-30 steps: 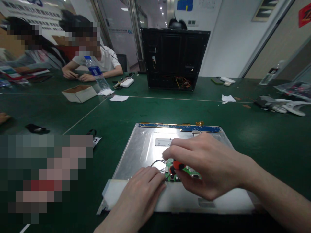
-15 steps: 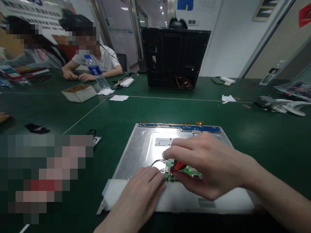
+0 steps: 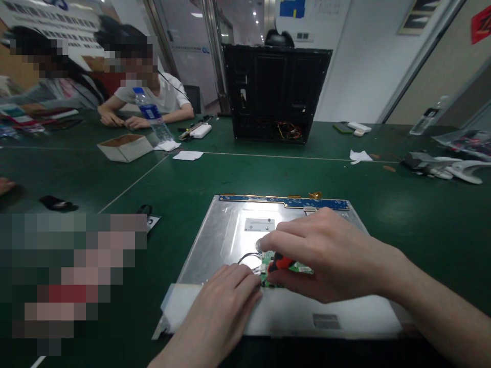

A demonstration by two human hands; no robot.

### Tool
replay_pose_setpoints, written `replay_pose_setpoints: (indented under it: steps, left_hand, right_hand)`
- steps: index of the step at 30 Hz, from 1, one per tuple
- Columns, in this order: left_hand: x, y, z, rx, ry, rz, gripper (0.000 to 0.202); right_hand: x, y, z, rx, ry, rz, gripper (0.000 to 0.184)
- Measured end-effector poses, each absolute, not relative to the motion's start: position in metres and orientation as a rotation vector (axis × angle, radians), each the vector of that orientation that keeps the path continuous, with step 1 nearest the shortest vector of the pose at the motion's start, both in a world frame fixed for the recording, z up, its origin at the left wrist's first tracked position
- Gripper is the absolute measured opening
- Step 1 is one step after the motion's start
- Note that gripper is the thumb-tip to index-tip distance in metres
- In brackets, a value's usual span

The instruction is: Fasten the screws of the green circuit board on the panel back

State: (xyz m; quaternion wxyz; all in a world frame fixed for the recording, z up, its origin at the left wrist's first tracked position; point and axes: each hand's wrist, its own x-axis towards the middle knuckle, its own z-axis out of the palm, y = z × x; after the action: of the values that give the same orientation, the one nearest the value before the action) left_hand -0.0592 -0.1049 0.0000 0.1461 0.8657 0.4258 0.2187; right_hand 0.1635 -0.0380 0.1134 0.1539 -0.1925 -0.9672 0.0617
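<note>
A silver display panel (image 3: 207, 255) lies back side up in front of me, with a blue circuit strip (image 3: 264, 200) along its far edge. Near its middle sits a small green circuit board (image 3: 267, 258), mostly covered by my hands. My right hand (image 3: 326, 255) is closed around the red and black handle of a screwdriver (image 3: 282, 261), held over the board; its tip is hidden. My left hand (image 3: 230, 291) lies on the panel, fingers stretched out, with the fingertips at the board's left edge. Beside them, thin dark wires (image 3: 248, 255) run to the board.
A large black equipment housing (image 3: 278, 92) stands upright at the back. A white open box (image 3: 125, 148) and a water bottle (image 3: 153, 115) stand left of it; two people sit beyond. Grey and white clamps (image 3: 445, 166) lie to the right. A blurred person's arm (image 3: 76, 266) reaches in at left.
My right hand has turned a little with the screwdriver, and its thumb has shifted up towards the index finger. My left hand has stayed in place.
</note>
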Motion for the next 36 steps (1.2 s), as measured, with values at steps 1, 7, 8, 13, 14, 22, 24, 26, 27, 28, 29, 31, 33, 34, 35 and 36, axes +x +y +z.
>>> replay_pose_setpoints:
  steps: [1,7,8,13,14,22,24,26,27,28,29,31,33,34,35,36]
  left_hand:
    - [-0.0587,-0.1048,0.0000,2.497,1.227,0.636,0.016]
    - [-0.0583,-0.1054,-0.0010,2.510,1.228,0.645,0.015]
    - [-0.0587,-0.1054,-0.0011,2.511,1.228,0.648,0.015]
    - [-0.0597,-0.1044,0.0007,2.524,1.216,0.667,0.016]
    - [-0.0597,-0.1043,0.0010,2.527,1.213,0.669,0.016]
    - [-0.0575,-0.1046,-0.0001,2.538,1.242,0.648,0.015]
    - [-0.0579,-0.1044,0.0005,2.535,1.238,0.661,0.015]
    - [-0.0586,-0.1045,0.0012,2.531,1.227,0.674,0.015]
    - [-0.0591,-0.1047,0.0013,2.528,1.221,0.676,0.015]
    - [-0.0594,-0.1050,0.0012,2.526,1.217,0.677,0.016]
    - [-0.0598,-0.1053,0.0009,2.526,1.215,0.680,0.016]
    - [-0.0602,-0.1058,-0.0003,2.524,1.217,0.682,0.017]
    - [-0.0604,-0.1060,-0.0017,2.519,1.224,0.668,0.016]
    - [-0.0604,-0.1059,-0.0022,2.516,1.229,0.655,0.016]
    - [-0.0605,-0.1059,-0.0026,2.515,1.231,0.641,0.016]
    - [-0.0606,-0.1060,-0.0028,2.515,1.235,0.627,0.016]
  right_hand:
    - [0.1638,-0.0381,0.1141,-0.542,-2.779,0.199,0.015]
    - [0.1650,-0.0391,0.1140,-0.513,-2.790,0.274,0.023]
    - [0.1647,-0.0391,0.1132,-0.522,-2.781,0.252,0.020]
    - [0.1634,-0.0378,0.1101,-0.574,-2.768,0.152,0.016]
    - [0.1636,-0.0376,0.1102,-0.573,-2.773,0.153,0.017]
    - [0.1663,-0.0389,0.1146,-0.524,-2.790,0.309,0.023]
    - [0.1658,-0.0384,0.1137,-0.539,-2.782,0.267,0.016]
    - [0.1649,-0.0370,0.1123,-0.560,-2.771,0.215,0.010]
    - [0.1645,-0.0361,0.1116,-0.568,-2.768,0.197,0.011]
    - [0.1642,-0.0353,0.1111,-0.578,-2.770,0.190,0.013]
    - [0.1640,-0.0347,0.1110,-0.582,-2.775,0.189,0.014]
    - [0.1644,-0.0341,0.1116,-0.581,-2.784,0.210,0.015]
    - [0.1656,-0.0343,0.1132,-0.574,-2.783,0.256,0.013]
    - [0.1664,-0.0346,0.1141,-0.569,-2.782,0.281,0.013]
    - [0.1671,-0.0349,0.1149,-0.570,-2.781,0.303,0.015]
    - [0.1678,-0.0351,0.1153,-0.575,-2.781,0.319,0.017]
